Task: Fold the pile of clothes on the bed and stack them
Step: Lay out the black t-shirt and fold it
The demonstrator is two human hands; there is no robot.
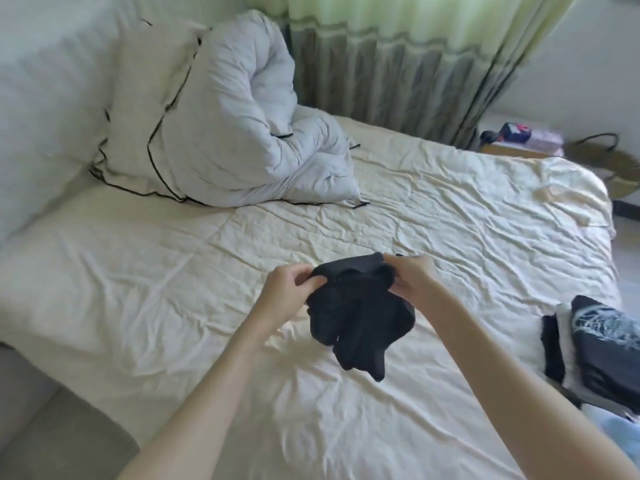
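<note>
Now both hands hold one black garment (360, 317) up over the middle of the bed (173, 289), and everything else can be placed from that garment. The left hand (287, 296) grips its upper left edge, fingers curled and thumb pressed into a bunched fold of cloth. The right hand (408, 275) pinches the upper right edge, fingers curled round the fabric at the top corner. Between the two hands the top edge of the garment runs as a short, slack band; below it the rest hangs crumpled, in loose folds, its lowest tip pointing down toward the near edge of the bed. Whether that tip touches the sheet cannot be told, though a shadow lies on the cream sheet just beneath and to the left of it.

To the right of the garment, well apart from it at the bed's right edge, lies a stack of clothes (588, 344): dark pieces with a white layer between them and a pale web-like print on the topmost. Beyond the garment, toward the head of the bed, a rumpled white duvet (242, 133) with black piping stands heaped up. Behind that, a green-and-grey curtain (398, 64) hangs.
</note>
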